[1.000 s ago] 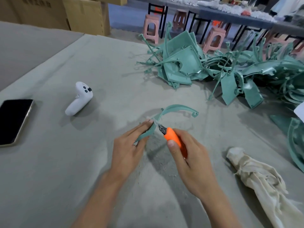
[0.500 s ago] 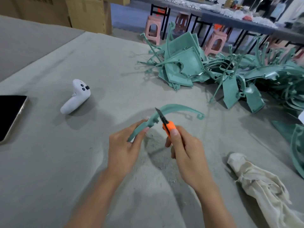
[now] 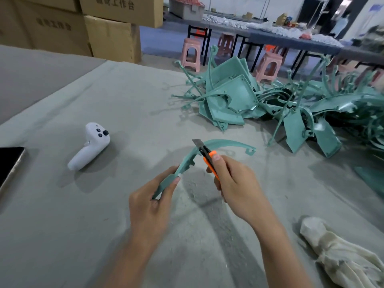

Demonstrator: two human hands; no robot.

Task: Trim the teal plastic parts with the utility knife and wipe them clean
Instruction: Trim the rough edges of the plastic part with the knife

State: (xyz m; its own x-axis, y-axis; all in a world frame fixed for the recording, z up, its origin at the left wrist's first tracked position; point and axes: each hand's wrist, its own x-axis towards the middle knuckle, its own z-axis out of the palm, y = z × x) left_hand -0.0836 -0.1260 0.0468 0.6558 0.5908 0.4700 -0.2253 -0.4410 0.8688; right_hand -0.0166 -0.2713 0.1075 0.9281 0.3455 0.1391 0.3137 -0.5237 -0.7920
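My left hand (image 3: 151,204) pinches the curved teal part (image 3: 185,163) by its near end. My right hand (image 3: 234,183) grips the orange utility knife (image 3: 207,155), its blade now slid farther from the left fingers and crossing the part. One trimming stroke finished, I judge; wiping remains.

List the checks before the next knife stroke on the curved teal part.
1. Left hand grip on curved teal part: holds its near end, ok.
2. Right hand grip on utility knife: curled round the orange body, ok.
3. Blade extended, pointing away from the person: ok.
4. Left fingers clear of blade: apart, lower along the part, ok.
5. Blade seated on the part's edge: it crosses the part in view, contact cannot tell.
6. Rag for wiping: lies on the table at right, ok.
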